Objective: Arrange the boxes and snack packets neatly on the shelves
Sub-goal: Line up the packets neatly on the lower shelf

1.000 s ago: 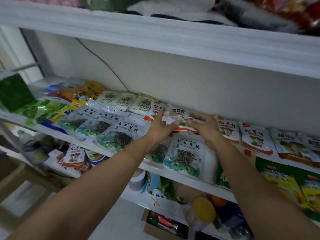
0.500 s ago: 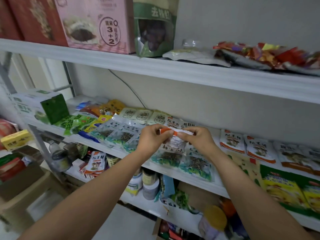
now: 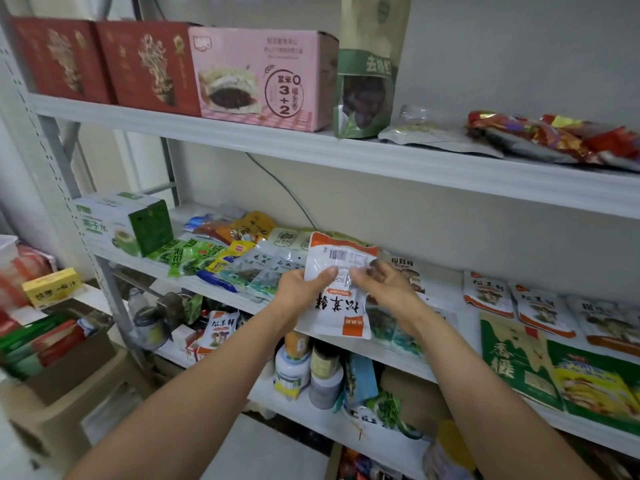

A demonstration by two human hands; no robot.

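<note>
Just below the middle of my view, held out in front of the middle shelf (image 3: 445,289), the left hand (image 3: 298,292) pinches the mushroom packet (image 3: 341,306) at its nine o'clock edge, thumb on the face, and the right hand (image 3: 384,289) pinches the three o'clock edge at the same height. My worry is the grip. Both pinches sit near the packet's middle on slick film, so the lower half hangs free and could slip out, or swing into the green packets (image 3: 249,271) lying at nine o'clock and knock that row askew. It is also upside down, so laid as it is it would not match its twins (image 3: 486,292) at three o'clock. The packet is white and glossy with orange trim, a barcode toward twelve o'clock and dark inverted characters below.
</note>
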